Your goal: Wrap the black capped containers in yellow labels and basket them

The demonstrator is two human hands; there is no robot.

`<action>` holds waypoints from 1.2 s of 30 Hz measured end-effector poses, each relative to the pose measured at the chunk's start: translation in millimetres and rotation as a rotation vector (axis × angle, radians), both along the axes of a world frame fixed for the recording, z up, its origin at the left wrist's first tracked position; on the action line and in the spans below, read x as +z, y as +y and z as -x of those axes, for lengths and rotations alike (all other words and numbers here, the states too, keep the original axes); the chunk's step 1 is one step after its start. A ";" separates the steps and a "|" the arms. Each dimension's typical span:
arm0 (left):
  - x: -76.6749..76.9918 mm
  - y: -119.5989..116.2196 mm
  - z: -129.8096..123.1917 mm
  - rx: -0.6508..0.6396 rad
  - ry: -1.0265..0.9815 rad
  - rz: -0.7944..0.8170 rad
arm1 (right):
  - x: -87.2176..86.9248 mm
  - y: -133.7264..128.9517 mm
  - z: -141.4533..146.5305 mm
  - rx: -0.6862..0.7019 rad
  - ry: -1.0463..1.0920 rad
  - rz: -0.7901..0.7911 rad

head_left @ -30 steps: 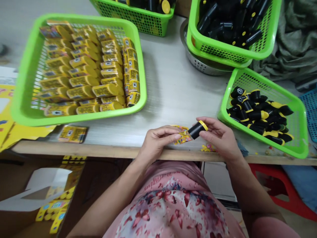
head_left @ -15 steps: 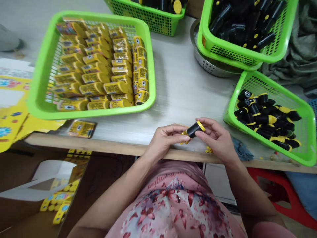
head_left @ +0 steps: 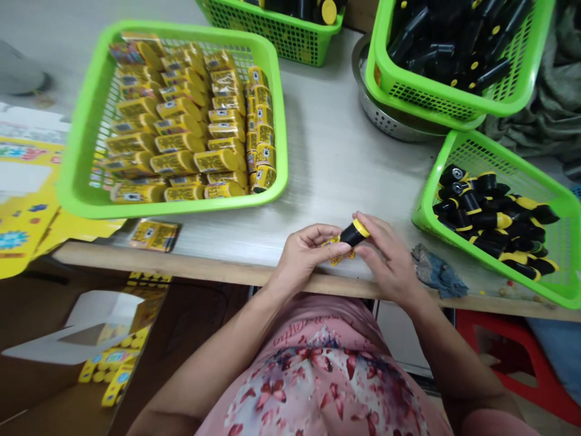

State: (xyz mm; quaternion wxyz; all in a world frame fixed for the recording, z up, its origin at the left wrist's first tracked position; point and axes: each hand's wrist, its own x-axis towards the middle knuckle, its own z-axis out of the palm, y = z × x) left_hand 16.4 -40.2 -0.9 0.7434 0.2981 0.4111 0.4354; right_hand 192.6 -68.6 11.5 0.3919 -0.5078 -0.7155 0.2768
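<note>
Tube (head_left: 353, 233) pinched above the bench (head_left: 327, 151) edge

Left grip (head_left: 304, 254) and right grip (head_left: 388, 257) are both closed on the black tube, just behind the bench's front edge. It lies tilted, its yellow-rimmed end pointing up and away from the person. A yellow printed label (head_left: 338, 254) sits at its lower end, against the left fingers.

On the bench's left side, a wide green basket (head_left: 181, 209) holds rows of yellow-wrapped tubes lying on their sides, with a loose label (head_left: 154, 236) just in front of it. Yellow printed card (head_left: 27, 200) lies past that end of the bench. On the right side, an angled green basket (head_left: 436, 194) holds black tubes with yellow ends, and a grey-blue rag (head_left: 438, 272) lies beside it. At the bench's far side, a full basket (head_left: 431, 100) of black tubes rests on a steel bowl (head_left: 381, 118), next to another green basket (head_left: 272, 42). A red stool (head_left: 503, 345) stands below the bench's right side.
</note>
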 end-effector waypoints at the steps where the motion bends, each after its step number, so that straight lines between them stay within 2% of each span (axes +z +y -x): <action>1: -0.5 0.4 0.1 -0.001 -0.020 0.017 | -1.1 -1.4 0.9 0.043 -0.077 -0.055; 4: -1.5 1.8 0.2 -0.011 -0.061 0.042 | -3.2 -5.9 3.3 0.157 -0.194 -0.110; 6: -1.5 2.3 0.4 -0.029 -0.085 0.038 | -2.4 -7.1 3.2 0.168 -0.172 -0.081; 13: 5.8 0.2 5.8 -0.207 -0.163 0.091 | 2.1 -3.0 0.1 0.064 0.286 0.143; 15: 6.9 -1.6 6.7 -0.219 -0.170 0.081 | 0.0 -1.9 1.6 0.033 0.407 0.226; 17: 5.7 -4.0 5.5 -0.174 -0.136 0.037 | -2.7 -0.7 3.7 -0.018 0.439 0.261; 19: 2.8 -6.4 2.6 -0.098 -0.062 -0.035 | -4.8 1.0 5.5 -0.120 0.359 0.214; 22: -1.2 -7.6 -1.7 0.012 0.053 -0.128 | -4.5 3.5 7.0 -0.235 0.085 0.051; 25: -2.1 -5.7 -3.3 0.079 0.076 -0.122 | -1.6 3.1 9.8 -0.171 -0.177 -0.138; 29: 1.6 -2.5 -3.0 0.105 -0.057 -0.101 | -1.8 -0.4 20.2 -0.033 -0.402 -0.381; 32: 5.2 -1.5 -0.5 0.023 -0.159 -0.037 | -2.7 -1.3 27.2 -0.061 -0.314 -0.432; 36: 7.3 -0.7 7.1 -0.262 -0.285 0.139 | 0.6 -2.5 27.3 0.003 -0.159 -0.351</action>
